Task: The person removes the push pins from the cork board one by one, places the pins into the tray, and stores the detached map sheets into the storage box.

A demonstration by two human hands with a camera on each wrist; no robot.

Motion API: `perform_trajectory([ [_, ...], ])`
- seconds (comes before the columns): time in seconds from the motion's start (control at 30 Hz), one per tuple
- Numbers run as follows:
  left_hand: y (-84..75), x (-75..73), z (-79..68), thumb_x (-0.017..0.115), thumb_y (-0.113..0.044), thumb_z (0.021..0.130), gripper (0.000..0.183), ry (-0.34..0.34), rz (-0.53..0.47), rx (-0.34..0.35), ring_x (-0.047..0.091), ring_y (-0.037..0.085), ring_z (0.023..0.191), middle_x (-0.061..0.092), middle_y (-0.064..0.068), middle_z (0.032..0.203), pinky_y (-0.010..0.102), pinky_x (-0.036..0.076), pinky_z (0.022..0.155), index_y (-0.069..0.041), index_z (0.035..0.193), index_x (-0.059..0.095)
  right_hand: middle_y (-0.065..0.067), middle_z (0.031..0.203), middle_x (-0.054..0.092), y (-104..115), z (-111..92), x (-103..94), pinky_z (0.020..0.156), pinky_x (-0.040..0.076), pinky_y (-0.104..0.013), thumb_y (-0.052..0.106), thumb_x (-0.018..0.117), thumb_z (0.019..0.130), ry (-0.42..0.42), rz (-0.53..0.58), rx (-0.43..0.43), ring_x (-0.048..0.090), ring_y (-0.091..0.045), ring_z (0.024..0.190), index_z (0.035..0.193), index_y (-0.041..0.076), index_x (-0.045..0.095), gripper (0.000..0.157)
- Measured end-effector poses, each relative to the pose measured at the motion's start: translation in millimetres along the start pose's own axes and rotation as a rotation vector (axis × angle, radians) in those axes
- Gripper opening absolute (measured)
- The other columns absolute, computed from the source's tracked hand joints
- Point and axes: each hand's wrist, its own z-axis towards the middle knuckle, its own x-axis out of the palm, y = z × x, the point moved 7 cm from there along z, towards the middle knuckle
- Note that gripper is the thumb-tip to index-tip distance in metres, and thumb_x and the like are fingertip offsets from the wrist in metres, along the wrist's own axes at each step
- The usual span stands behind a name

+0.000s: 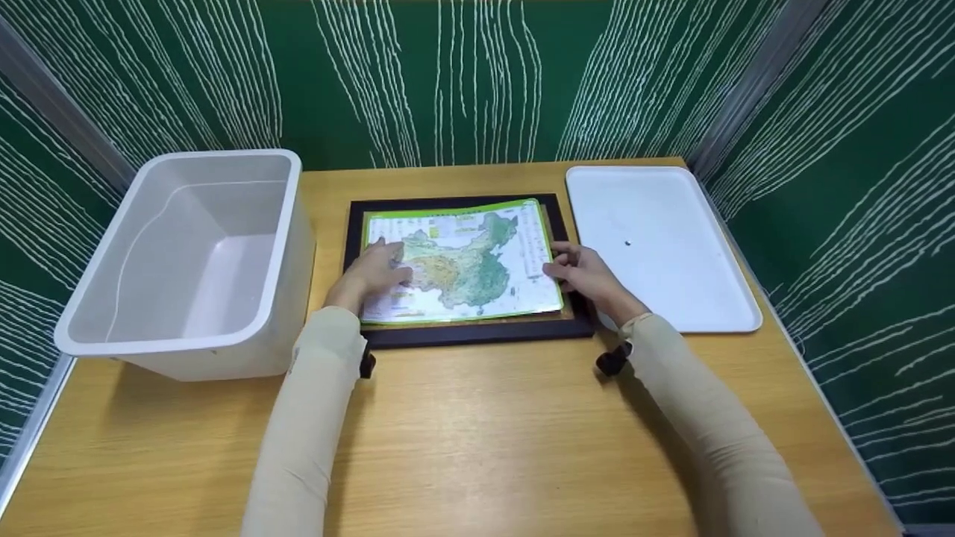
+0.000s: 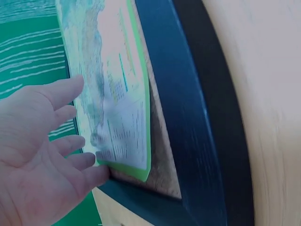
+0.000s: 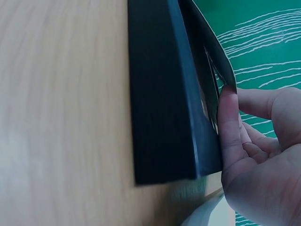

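A green-edged map sheet (image 1: 470, 261) lies within a dark picture frame (image 1: 477, 337), its right side lifted. My left hand (image 1: 369, 273) rests on the map's left part with its fingers spread; in the left wrist view the fingers of that hand (image 2: 47, 146) touch the sheet (image 2: 124, 117) near a corner. At the opposite edge my right hand (image 1: 588, 277) pinches the map. From the right wrist, the thumb and forefinger of the hand (image 3: 263, 150) hold the raised sheet edge (image 3: 218, 42) above the frame's dark border (image 3: 162, 103). A brown backing shows around the map.
To the left stands a deep white plastic bin (image 1: 186, 347). A shallow white tray (image 1: 664, 246) lies to the right, with a small dark speck on it. Both sit on the wooden table (image 1: 462, 440), and green panels with white streaks (image 1: 477, 82) rise behind and beside it.
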Motion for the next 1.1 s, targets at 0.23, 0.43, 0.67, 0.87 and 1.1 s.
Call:
perform_trajectory([
  [0.23,-4.5,-6.5,-7.0,0.056,-0.027,0.104,0.062,0.017,-0.024,-0.017,0.014,0.039,0.153,0.021,0.024,0.165,0.053,0.017,0.122,-0.002,0.157,0.035,-0.002,0.102,0.052,-3.6,2.2,-0.6,0.071,0.053,-0.03,0.02,0.065,0.1,0.021,0.014,0.026,0.054,-0.016,0.09,0.155,0.006,0.038,0.062],
  [0.43,-11.6,-18.6,-15.8,0.057,-0.031,0.104,0.063,0.061,-0.016,-0.113,0.028,0.038,0.149,0.032,0.019,0.162,0.054,0.026,0.119,-0.004,0.157,0.036,-0.004,0.104,0.056,-2.9,1.3,0.5,0.073,0.056,-0.029,0.018,0.065,0.1,0.025,0.013,0.025,0.058,-0.016,0.091,0.155,0.003,0.038,0.063],
  [0.67,-9.4,-28.9,-25.2,0.059,-0.033,0.102,0.065,0.053,-0.153,-0.246,0.034,0.036,0.144,0.031,0.019,0.162,0.054,0.033,0.116,-0.003,0.156,0.037,-0.002,0.099,0.052,0.9,-1.8,-0.1,0.071,0.056,-0.03,0.019,0.067,0.1,0.022,0.025,-0.008,0.056,-0.014,0.087,0.153,0.003,0.04,0.062],
  [0.87,-2.2,-26.9,-31.7,0.058,-0.033,0.102,0.066,0.063,-0.212,-0.335,0.044,0.037,0.135,0.035,0.021,0.158,0.055,0.045,0.105,-0.001,0.155,0.035,-0.001,0.1,0.053,1.1,-1.7,-1.9,0.071,0.055,-0.029,0.019,0.067,0.099,0.014,0.033,-0.009,0.056,-0.014,0.086,0.151,0.004,0.043,0.059],
  [1.1,5.8,-22.1,-34.4,0.056,-0.031,0.103,0.067,0.088,-0.215,-0.328,0.043,0.038,0.136,0.033,0.022,0.159,0.054,0.046,0.105,0.002,0.156,0.031,-0.001,0.1,0.052,-0.8,-0.6,0.0,0.072,0.055,-0.029,0.02,0.067,0.1,0.025,0.034,0.011,0.055,-0.015,0.088,0.153,0.005,0.041,0.061],
])
